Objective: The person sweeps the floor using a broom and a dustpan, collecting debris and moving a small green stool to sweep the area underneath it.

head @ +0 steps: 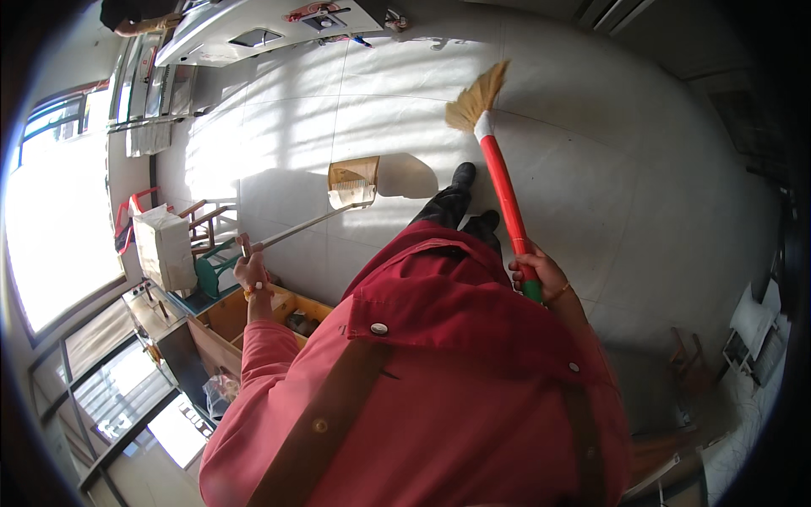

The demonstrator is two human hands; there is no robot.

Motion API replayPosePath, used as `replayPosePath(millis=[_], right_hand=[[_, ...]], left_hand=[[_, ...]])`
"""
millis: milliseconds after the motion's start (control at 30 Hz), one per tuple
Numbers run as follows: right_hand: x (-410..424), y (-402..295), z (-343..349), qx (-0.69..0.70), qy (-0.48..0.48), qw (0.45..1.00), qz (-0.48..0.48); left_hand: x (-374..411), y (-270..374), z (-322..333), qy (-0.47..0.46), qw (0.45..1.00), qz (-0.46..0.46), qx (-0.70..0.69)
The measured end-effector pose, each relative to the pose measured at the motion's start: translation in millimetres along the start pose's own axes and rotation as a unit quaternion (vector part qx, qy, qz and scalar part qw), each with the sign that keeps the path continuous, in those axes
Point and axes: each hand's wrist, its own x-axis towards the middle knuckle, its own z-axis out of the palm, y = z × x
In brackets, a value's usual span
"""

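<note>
My right hand (538, 272) grips the red handle of a broom (504, 184), just above its green end. The broom's straw bristles (476, 101) fan out past a white collar, over the floor ahead of my feet. Out to the left, my left hand (251, 269) is closed around the top of a long-handled dustpan (353, 180). Its thin pale pole (304, 226) slants down to a tan pan with a row of comb teeth. Whether the pan touches the floor I cannot tell.
Pale floor tiles (570, 158) carry bright window light. At left stand a green stool (215, 269), a white block-like bundle (163, 247) and an open wooden box (291, 304). A long white table or machine (272, 32) spans the top left, with another person's arm (149, 25) beside it.
</note>
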Motion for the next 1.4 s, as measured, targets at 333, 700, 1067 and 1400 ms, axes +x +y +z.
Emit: replayPosePath(millis=[333,700,1067,1400], right_hand=[[144,-12,119,-0.246,-0.167,0.946,0.125],[391,119,367,-0.262,-0.200,0.938,0.108],[299,91,216,-0.114,-0.007,0.993,0.016],[125,121,29,0.049,0.274,0.959,-0.051]], left_hand=[[-2,-76,-65,0.051,0.998,-0.021,0.004],[79,-117,-122,0.028,0.996,-0.071,-0.041],[185,-112,-118,-0.058,0.998,-0.005,0.019],[210,-45,-61,-0.140,0.988,0.050,0.042]])
